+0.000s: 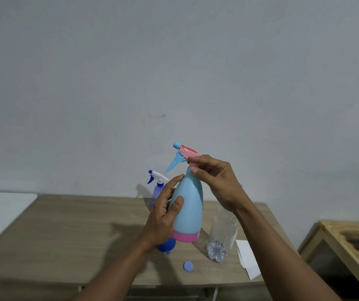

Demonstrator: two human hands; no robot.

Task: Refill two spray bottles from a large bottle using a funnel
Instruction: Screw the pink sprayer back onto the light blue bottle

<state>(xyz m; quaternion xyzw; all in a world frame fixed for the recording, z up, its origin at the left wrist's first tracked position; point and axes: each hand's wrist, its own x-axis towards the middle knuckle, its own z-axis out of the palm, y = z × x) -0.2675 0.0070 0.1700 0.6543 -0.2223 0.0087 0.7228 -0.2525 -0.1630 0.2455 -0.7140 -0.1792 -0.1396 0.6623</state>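
Observation:
I hold a light blue spray bottle (187, 211) with a pink base band upright above the table. My left hand (165, 216) wraps its body from the left. My right hand (215, 181) pinches the pink collar of its pink and blue spray head (185, 155). Behind it stands a second spray bottle (157, 190), clear blue with a white and blue trigger. A blue funnel (167, 246) lies on the table below the held bottle, partly hidden by my left wrist. The large clear bottle (223, 233) stands uncapped at the right, and its blue cap (188, 266) lies near the front edge.
The wooden table (76, 231) runs left to right under my arms. White paper sheets (248, 257) lie at its right front corner. A second wooden table (352, 242) stands lower at the far right. A white surface (0, 209) adjoins on the left.

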